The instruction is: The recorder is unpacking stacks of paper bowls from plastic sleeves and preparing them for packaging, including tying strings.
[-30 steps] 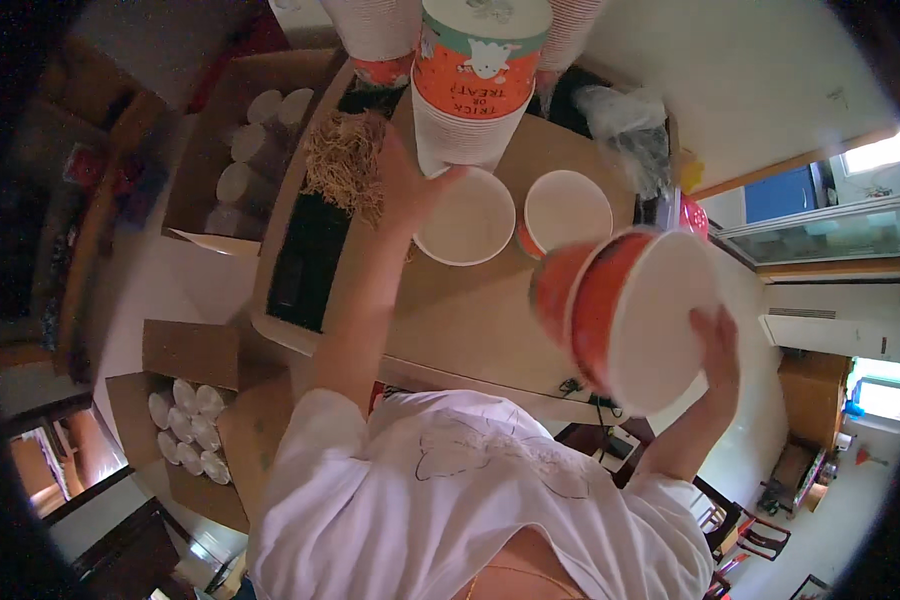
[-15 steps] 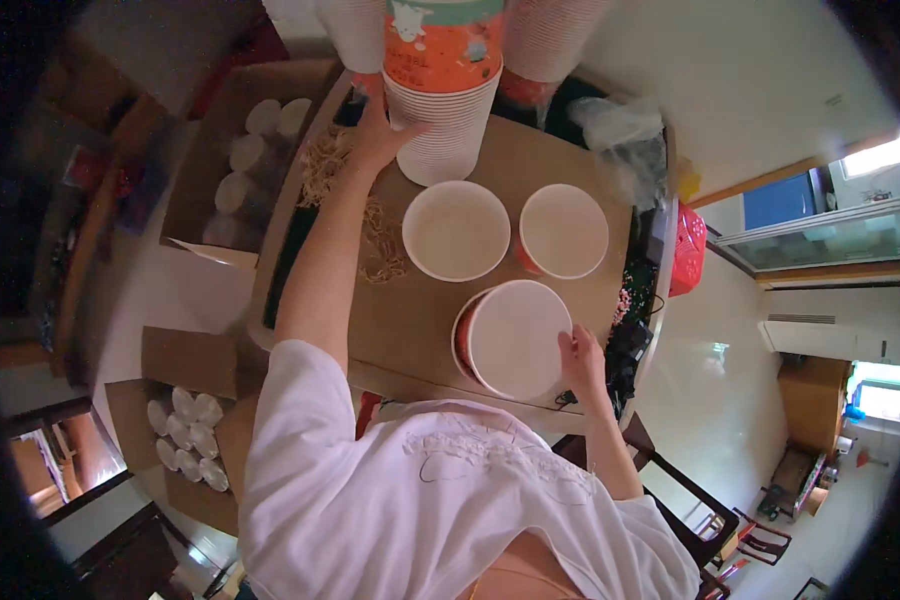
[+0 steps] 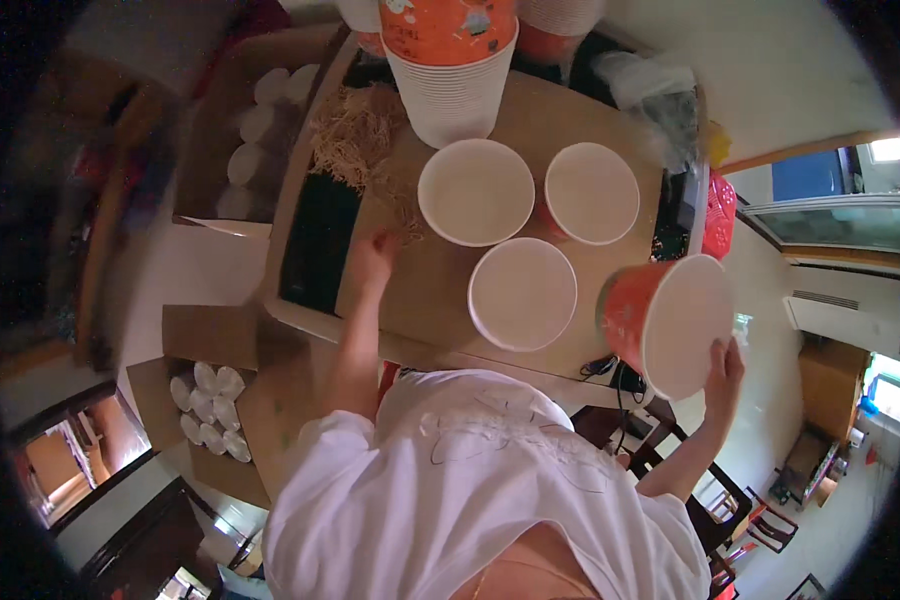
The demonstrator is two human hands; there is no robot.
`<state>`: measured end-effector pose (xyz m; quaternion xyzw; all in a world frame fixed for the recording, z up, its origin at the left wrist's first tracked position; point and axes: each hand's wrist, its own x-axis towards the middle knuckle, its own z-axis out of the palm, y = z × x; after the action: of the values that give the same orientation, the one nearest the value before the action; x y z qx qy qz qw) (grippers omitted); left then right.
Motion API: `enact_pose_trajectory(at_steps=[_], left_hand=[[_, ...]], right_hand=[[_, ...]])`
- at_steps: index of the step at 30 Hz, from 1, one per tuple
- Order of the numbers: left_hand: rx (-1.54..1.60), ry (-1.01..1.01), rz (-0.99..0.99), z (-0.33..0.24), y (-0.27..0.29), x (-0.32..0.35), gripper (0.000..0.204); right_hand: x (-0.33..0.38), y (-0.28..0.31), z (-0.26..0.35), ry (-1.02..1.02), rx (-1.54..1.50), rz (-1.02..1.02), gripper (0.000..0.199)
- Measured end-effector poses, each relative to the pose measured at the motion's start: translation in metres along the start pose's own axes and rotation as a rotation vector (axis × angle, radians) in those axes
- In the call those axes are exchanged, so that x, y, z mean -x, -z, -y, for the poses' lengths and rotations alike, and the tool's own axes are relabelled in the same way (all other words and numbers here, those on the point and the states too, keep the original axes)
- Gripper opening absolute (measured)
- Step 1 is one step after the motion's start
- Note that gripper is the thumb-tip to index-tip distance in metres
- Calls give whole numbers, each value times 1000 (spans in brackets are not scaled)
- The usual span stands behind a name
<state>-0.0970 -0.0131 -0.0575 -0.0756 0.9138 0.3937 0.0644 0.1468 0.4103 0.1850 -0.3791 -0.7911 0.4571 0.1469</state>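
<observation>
The right hand [image 3: 725, 370] gripped a tilted orange paper tub [image 3: 635, 310] by its rim at the table's [image 3: 315, 245] right edge; the left hand [image 3: 373, 262] curled near tan paper shred [image 3: 352, 135], its hold unclear. Three upright tubs [image 3: 523, 295] stood on brown cardboard [image 3: 425, 310]. Open boxes [image 3: 207, 330] lay left, a bright window [image 3: 892, 388] right.

Lettering [image 3: 406, 38] on the stacked orange tub [image 3: 450, 40] isn't clearly readable.
</observation>
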Motion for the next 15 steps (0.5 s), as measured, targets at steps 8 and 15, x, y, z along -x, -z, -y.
enact_pose_trajectory(at_steps=[8,15], left_hand=[[-499,-247,-32,-18,-31,9,14],[-33,-244,-57,-52,14,5,15]], right_hand=[[-17,-49,-162,-110,230,322,15],[6,-81,-102,-356,100,440,19]])
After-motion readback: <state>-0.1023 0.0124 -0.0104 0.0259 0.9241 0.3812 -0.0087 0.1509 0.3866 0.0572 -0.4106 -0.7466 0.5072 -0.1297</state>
